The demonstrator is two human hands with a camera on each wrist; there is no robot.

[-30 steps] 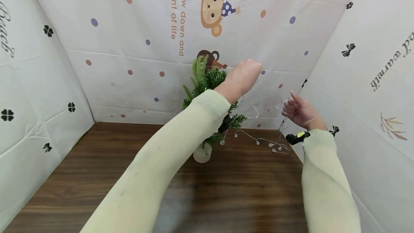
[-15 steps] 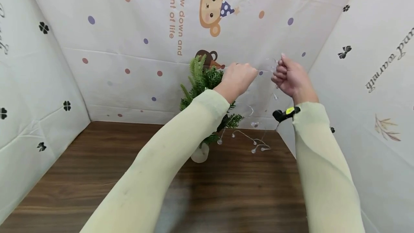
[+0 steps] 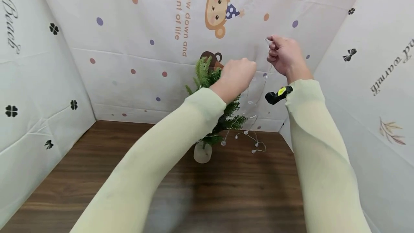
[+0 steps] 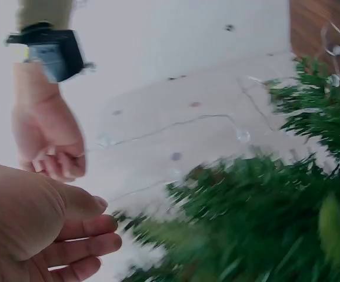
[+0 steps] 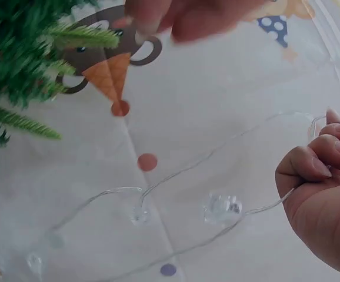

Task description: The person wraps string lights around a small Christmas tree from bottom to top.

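Note:
A small green artificial Christmas tree (image 3: 233, 122) stands upright on a pale round base (image 3: 202, 154) near the back of the table, partly behind my left forearm. Clear-bulbed string lights (image 3: 246, 132) run through its lower branches, lie partly on the table and rise toward my hands. Beside the treetop, my left hand (image 3: 238, 76) pinches the thin wire between thumb and forefinger, as the left wrist view shows. To the right and higher, my right hand (image 3: 285, 55) is curled round the wire, and bulbs (image 5: 223, 208) dangle below it.
A brown wooden table (image 3: 226, 197) lies under the tree. White printed cloth walls (image 3: 129, 92) close in the back and both sides, with the back one just behind the tree. A black wrist camera (image 3: 275, 97) sits below my right hand.
My right hand has risen and moved left toward my left hand, lifting a length of the string lights off the table. My left hand has stayed nearly in place beside the treetop.

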